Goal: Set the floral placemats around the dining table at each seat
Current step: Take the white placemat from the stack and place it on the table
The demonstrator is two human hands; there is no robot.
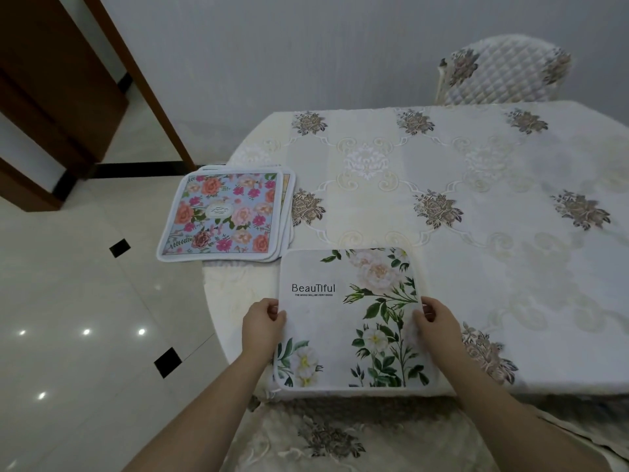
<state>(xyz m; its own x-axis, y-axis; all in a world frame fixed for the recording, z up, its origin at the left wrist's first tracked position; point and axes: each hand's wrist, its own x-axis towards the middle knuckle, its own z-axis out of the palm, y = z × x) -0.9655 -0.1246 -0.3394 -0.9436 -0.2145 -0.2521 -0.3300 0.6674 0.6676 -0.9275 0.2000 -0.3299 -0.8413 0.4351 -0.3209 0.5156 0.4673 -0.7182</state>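
Note:
A white placemat (340, 321) printed with pale roses, green leaves and the word "Beautiful" lies flat at the near edge of the dining table (476, 185). My left hand (262, 323) pinches its left edge and my right hand (437, 323) pinches its right edge. At the table's left corner rests a stack of placemats (224, 216), its top one blue with pink and orange flowers; the mats beneath show only their edges.
A cream embroidered cloth covers the table. A quilted, flower-patterned chair (503, 69) stands at the far side. A chair seat with the same cover (323, 437) is right below me. Glossy tiled floor (85, 318) and a brown door frame (143, 80) lie to the left.

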